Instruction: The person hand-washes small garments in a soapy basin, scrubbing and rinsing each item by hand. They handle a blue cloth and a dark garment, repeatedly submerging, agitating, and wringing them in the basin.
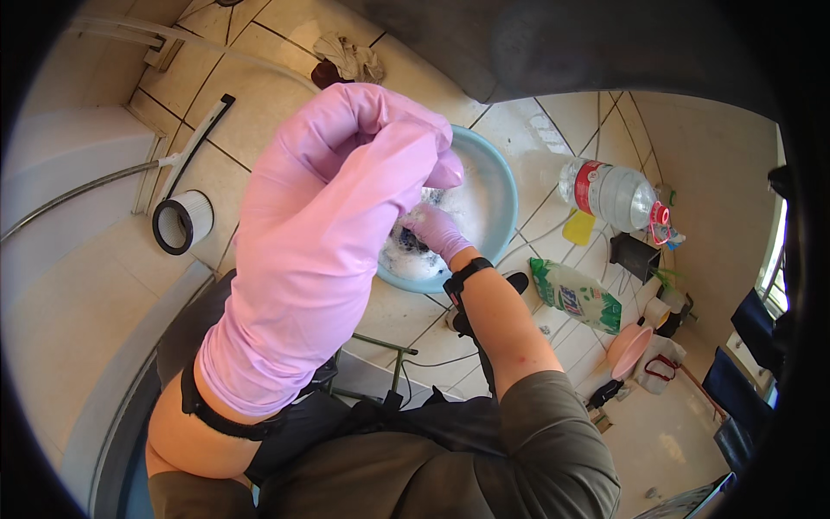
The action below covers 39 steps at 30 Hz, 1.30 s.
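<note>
A light blue plastic basin (511, 201) filled with white suds (478, 194) stands on the tiled floor before me. A long pink rubber glove covers my left hand (415, 146), raised close to the camera above the basin. Its wrist is bent and the fingers fold downward; whether they grip anything is hidden. My right hand (436, 228), also in a pink glove, reaches into the suds. Its fingers curl against a dark wet item (411, 242), probably cloth, partly covered by foam. A black watch (468, 277) sits on my right wrist.
To the right are a large water bottle (609, 191), a detergent bag (577, 295), a yellow scraper (578, 227) and a pink basin (629, 351). A cylindrical filter (183, 222) and a squeegee (198, 146) are on the left. A crumpled rag (350, 57) lies beyond the basin.
</note>
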Each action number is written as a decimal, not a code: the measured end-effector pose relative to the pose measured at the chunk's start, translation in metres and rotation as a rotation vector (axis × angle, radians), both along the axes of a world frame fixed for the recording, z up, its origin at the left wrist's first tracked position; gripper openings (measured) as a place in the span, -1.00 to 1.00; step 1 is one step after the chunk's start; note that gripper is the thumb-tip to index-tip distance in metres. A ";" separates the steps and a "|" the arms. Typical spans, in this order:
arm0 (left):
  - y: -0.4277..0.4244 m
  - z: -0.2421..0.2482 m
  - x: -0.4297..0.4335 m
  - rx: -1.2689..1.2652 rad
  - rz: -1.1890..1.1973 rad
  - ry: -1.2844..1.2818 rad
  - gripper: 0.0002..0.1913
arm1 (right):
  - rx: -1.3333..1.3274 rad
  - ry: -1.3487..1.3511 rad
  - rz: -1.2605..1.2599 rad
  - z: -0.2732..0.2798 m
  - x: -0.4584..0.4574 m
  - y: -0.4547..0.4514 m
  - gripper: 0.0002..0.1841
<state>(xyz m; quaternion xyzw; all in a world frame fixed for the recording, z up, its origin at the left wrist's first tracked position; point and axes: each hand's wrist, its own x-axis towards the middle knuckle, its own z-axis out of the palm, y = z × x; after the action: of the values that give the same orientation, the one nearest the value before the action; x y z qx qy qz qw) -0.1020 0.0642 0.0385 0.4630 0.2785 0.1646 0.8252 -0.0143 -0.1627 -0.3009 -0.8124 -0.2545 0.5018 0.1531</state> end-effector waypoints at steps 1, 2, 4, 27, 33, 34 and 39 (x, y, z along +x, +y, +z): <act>0.000 0.000 0.000 0.004 0.001 0.002 -0.78 | 0.031 0.191 -0.279 0.004 -0.002 -0.006 -0.53; 0.001 -0.001 0.000 0.008 0.002 0.005 -0.78 | 0.084 0.387 -0.543 0.008 0.001 -0.013 -0.56; 0.001 -0.002 0.001 0.054 -0.013 0.046 -0.79 | 0.262 0.621 -0.872 0.013 0.009 -0.028 -0.61; -0.006 -0.002 0.003 0.014 0.048 0.044 -0.81 | 0.307 0.288 -0.528 0.045 0.033 -0.031 -0.49; -0.009 -0.003 0.002 -0.012 0.049 0.060 -0.81 | 0.015 -0.384 -0.109 0.012 0.090 -0.043 -0.20; -0.010 -0.004 0.002 -0.013 0.041 0.052 -0.81 | -0.027 -0.399 -0.179 0.002 0.085 -0.041 -0.17; -0.012 -0.004 0.003 -0.001 0.017 0.050 -0.81 | -0.327 -0.269 -0.191 -0.023 0.028 -0.006 -0.28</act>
<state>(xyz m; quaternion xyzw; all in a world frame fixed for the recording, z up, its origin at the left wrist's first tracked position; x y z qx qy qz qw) -0.0992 0.0520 0.0341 0.4640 0.3029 0.1597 0.8170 0.0138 -0.1687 -0.3235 -0.9064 -0.1099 0.4068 0.0309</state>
